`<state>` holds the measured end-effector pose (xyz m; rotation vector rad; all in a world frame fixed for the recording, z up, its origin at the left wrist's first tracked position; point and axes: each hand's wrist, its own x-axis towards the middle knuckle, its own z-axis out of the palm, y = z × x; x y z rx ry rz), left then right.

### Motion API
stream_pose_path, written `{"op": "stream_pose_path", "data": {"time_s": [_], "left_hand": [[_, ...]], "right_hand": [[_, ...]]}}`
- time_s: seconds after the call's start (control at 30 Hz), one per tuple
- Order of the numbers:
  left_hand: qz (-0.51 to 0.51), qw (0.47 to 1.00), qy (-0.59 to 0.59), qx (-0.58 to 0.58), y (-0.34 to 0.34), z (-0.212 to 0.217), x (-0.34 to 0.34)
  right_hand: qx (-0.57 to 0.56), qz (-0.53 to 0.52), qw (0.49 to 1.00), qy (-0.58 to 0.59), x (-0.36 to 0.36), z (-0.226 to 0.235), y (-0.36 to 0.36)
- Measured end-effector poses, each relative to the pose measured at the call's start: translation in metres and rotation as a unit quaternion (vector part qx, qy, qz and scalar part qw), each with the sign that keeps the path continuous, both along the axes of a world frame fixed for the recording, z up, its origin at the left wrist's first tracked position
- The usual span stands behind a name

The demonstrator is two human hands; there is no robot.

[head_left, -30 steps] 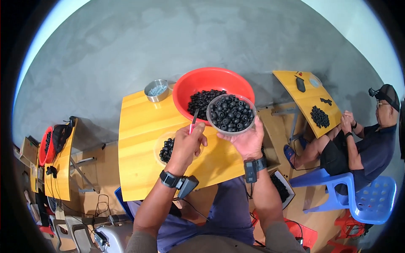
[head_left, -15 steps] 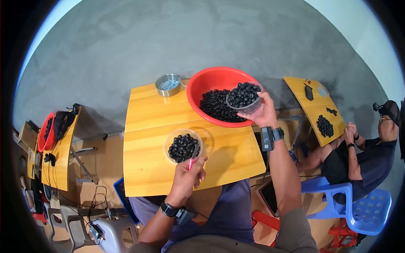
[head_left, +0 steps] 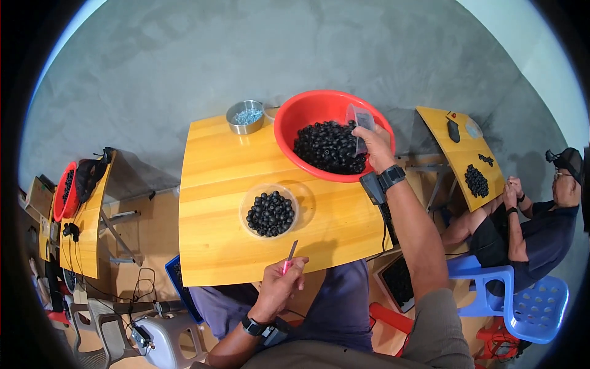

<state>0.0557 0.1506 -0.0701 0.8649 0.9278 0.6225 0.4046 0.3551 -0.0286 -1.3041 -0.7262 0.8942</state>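
- The right hand [head_left: 378, 144] was wrapped round a clear cup [head_left: 361, 120], upper right of centre, thumb on the near side; some fingers were hidden.
- The cup lay on its side over the red basin [head_left: 294, 111], seemingly because, at that tilt, loose pieces would slide onto the black pieces [head_left: 326, 147] heaped there.
- The left hand [head_left: 278, 289], lower centre, was closed round a pink-handled knife [head_left: 292, 251], blade up-frame, probably held aside to keep its edge off the cup.
- A clear bowl [head_left: 244, 224] of more black pieces stood mid-frame on the yellow table [head_left: 209, 184], likely set there for easy reach; it lay between the knife and the basin.
- A steel bowl [head_left: 244, 128] of pale blue bits stood upper centre, just beside the basin, limiting room on that side.
- At far right, a co-worker [head_left: 538, 221] sat on a blue chair [head_left: 541, 310], well apart from the basin.
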Motion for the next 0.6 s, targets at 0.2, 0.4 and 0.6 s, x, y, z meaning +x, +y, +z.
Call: {"op": "stream_pose_path", "data": {"time_s": [0.2,0.4,0.6], "left_hand": [[-0.013,1.0,0.01,0.013,-0.012,-0.004,0.0],[-0.026,0.999,0.016,0.024,-0.014,-0.009,0.002],[0.007,1.0,0.017,0.017,-0.017,-0.015,-0.015]], "right_hand": [[0.156,-0.01,0.897,-0.413,-0.028,0.021,-0.003],[0.144,-0.111,0.841,-0.51,-0.016,0.026,-0.007],[0.173,0.021,0.978,-0.115,-0.042,0.057,-0.033]]}}
